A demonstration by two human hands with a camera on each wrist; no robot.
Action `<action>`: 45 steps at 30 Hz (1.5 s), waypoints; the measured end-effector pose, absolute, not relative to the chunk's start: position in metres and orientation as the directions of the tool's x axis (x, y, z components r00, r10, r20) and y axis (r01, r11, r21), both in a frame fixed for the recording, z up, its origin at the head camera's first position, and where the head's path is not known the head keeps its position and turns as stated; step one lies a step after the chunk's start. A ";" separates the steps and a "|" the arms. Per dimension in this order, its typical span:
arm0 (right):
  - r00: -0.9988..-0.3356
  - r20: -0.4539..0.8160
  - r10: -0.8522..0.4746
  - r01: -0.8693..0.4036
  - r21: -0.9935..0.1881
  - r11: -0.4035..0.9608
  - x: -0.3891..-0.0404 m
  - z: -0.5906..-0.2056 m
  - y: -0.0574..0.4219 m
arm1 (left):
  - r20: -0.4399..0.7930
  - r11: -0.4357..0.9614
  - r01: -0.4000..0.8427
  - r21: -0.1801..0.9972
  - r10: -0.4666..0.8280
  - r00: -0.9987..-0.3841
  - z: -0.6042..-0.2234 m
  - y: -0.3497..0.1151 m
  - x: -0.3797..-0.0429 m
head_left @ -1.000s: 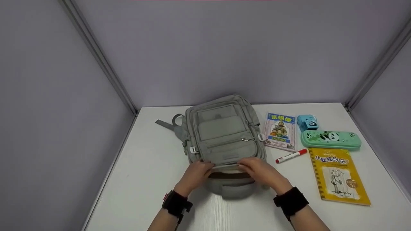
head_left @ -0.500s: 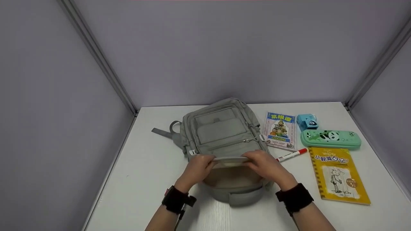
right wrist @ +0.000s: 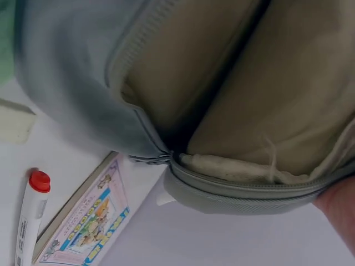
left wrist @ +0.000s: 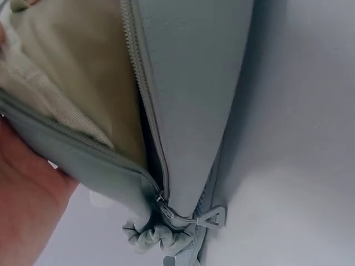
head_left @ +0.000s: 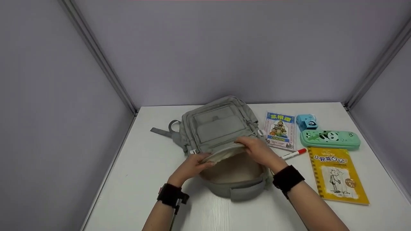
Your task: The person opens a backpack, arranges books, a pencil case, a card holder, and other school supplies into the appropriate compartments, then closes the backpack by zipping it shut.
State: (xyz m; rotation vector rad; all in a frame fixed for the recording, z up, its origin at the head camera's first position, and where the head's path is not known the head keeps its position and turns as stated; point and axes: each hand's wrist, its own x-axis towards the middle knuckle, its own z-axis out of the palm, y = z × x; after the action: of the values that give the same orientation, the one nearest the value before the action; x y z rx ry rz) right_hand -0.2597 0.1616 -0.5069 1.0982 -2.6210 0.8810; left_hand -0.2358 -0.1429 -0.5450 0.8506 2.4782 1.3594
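Note:
A grey-green backpack (head_left: 221, 126) lies front up on the white table, its top end toward me and its main compartment unzipped. My left hand (head_left: 190, 166) pinches the left part of the front panel's edge, thumb inside the mouth. Farther right, my right hand (head_left: 259, 150) grips the same edge. Between the hands the flap is lifted, showing the beige lining (head_left: 236, 168). In the left wrist view a zipper pull (left wrist: 212, 217) sits at the opening's corner, and the left hand (left wrist: 28, 194) is under the flap. The right wrist view looks into the compartment, with part of the right hand (right wrist: 339, 213) at the edge.
Right of the backpack lie a comic-style book (head_left: 280, 131), a red-capped marker (head_left: 293, 154), a small blue object (head_left: 306, 122) with a panda picture, a green panda pencil case (head_left: 330, 140) and a yellow book (head_left: 338, 176). A strap (head_left: 160, 131) sticks out at the left.
Both hands have lifted and folded the front edge away from me, the right hand farther than the left. The backpack's mouth has gone from a narrow slit to a wide gap.

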 end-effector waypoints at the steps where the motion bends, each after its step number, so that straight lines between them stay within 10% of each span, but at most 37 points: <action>1: -0.711 0.367 -0.599 -0.700 -0.448 0.556 -0.263 -0.509 0.160 | 0.095 0.416 0.384 0.824 0.567 -0.819 -0.546 -0.145 -0.237; 18: -0.780 0.397 -0.483 -0.623 -0.432 0.652 -0.266 -0.494 0.166 | 0.295 0.553 0.369 0.747 0.221 -0.929 -0.516 -0.139 -0.262; 29: -0.925 0.249 -0.288 -0.380 -0.542 0.750 -0.254 -0.498 0.213 | 0.043 0.178 0.050 0.983 0.042 -0.998 -0.499 -0.160 -0.265; 45: -0.995 -0.090 -0.040 0.007 -0.470 0.882 -0.216 -0.527 0.303 | 0.020 -0.092 0.033 0.995 -0.146 -0.989 -0.499 -0.177 -0.268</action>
State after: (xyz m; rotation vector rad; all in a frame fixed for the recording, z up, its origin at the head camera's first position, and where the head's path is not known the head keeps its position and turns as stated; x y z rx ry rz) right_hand -0.2160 0.3030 -0.5273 0.0280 -3.1417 0.7855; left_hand -0.2680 -0.1766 -0.4986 -0.1370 2.1932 2.4122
